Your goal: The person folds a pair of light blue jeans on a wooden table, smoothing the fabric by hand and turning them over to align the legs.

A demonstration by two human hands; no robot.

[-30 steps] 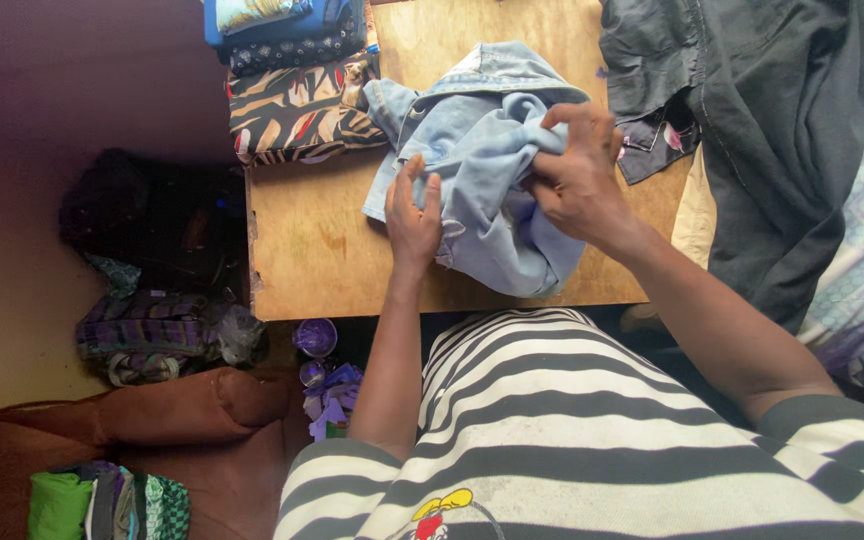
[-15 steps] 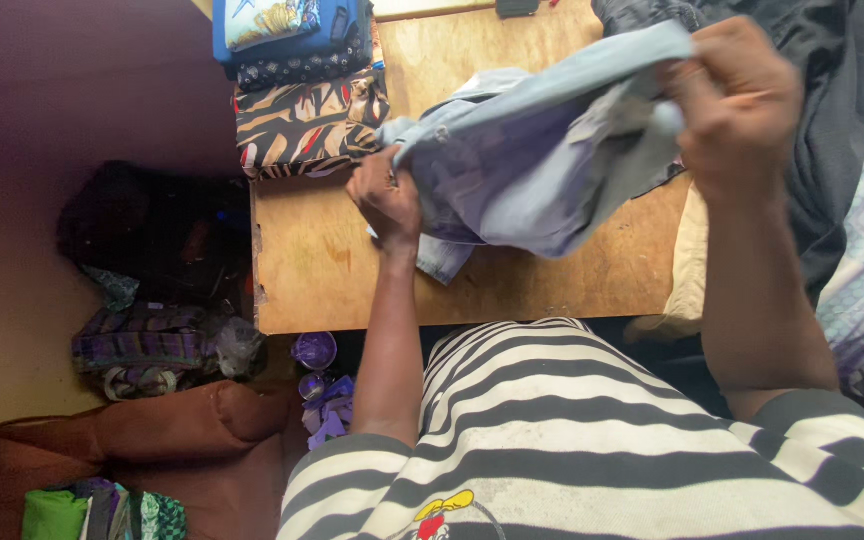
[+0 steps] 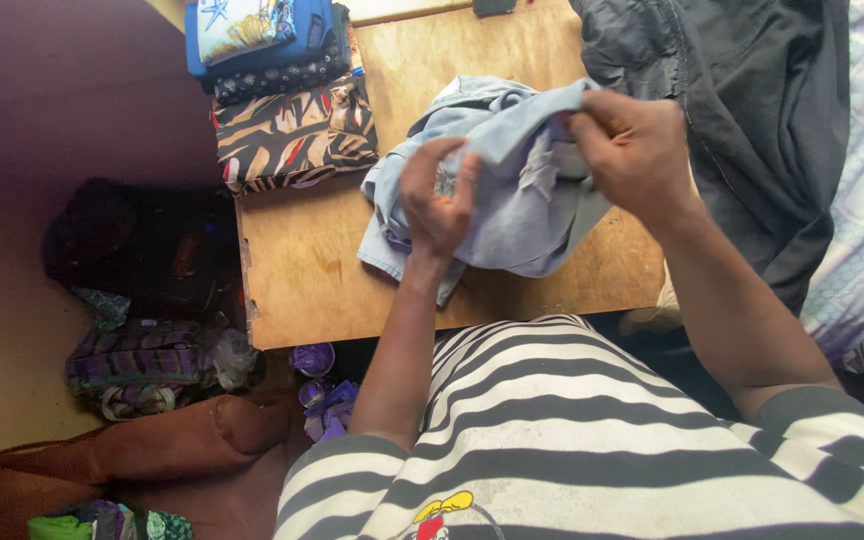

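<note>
A light blue denim garment (image 3: pixel 522 200) lies bunched over the middle of a small wooden table (image 3: pixel 302 270). My left hand (image 3: pixel 437 200) grips a fold of it near its left side, fingers curled into the cloth. My right hand (image 3: pixel 632 150) pinches the upper right edge and holds that part lifted just above the table. The lower part of the garment rests on the wood.
A stack of folded patterned and blue clothes (image 3: pixel 287 90) sits at the table's far left corner. A dark grey garment (image 3: pixel 752 110) drapes over the right side. Bags and bundles (image 3: pixel 142 350) crowd the floor left of the table, with a brown cushion (image 3: pixel 182 430) nearer me.
My right hand came down and toward the centre, lowering the stretched denim back onto the table. My left hand shifted slightly right, still gripping the cloth.
</note>
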